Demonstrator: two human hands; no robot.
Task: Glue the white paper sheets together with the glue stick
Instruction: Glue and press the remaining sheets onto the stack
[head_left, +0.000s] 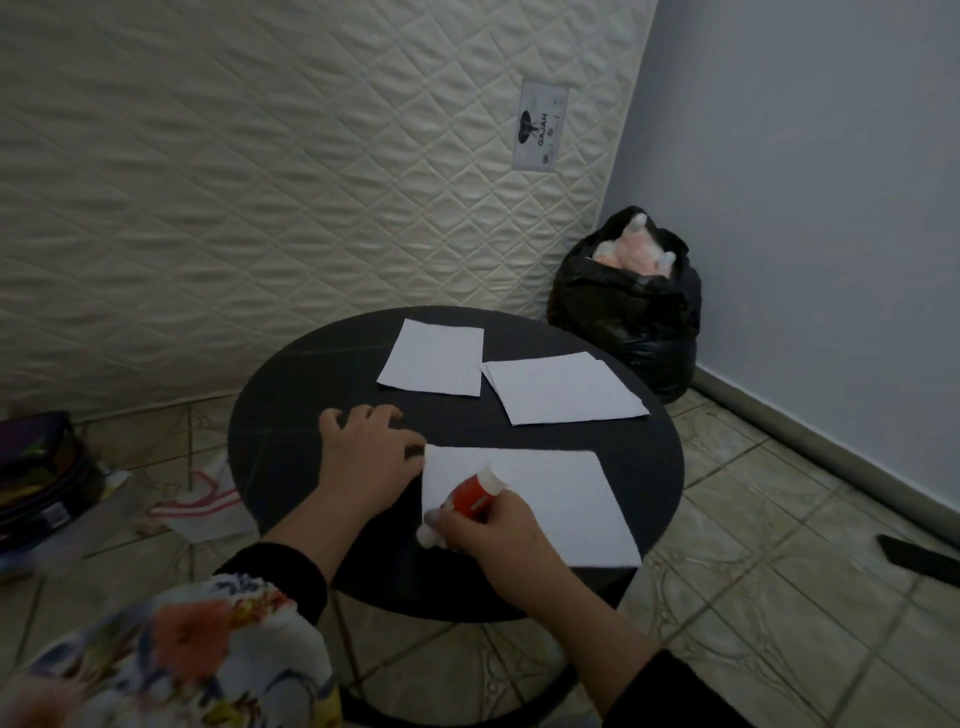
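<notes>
Right hand gripping the red glue stick over the nearest paper sheet. Left hand spread flat, pinning that sheet's corner on the round black counter.

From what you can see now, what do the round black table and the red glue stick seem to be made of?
The round black table: probably painted wood or laminate, matte, since it shows only dull reflections and faint straight seams. The red glue stick in the right hand: likely smooth plastic, with a white end; blur leaves this uncertain.
</notes>
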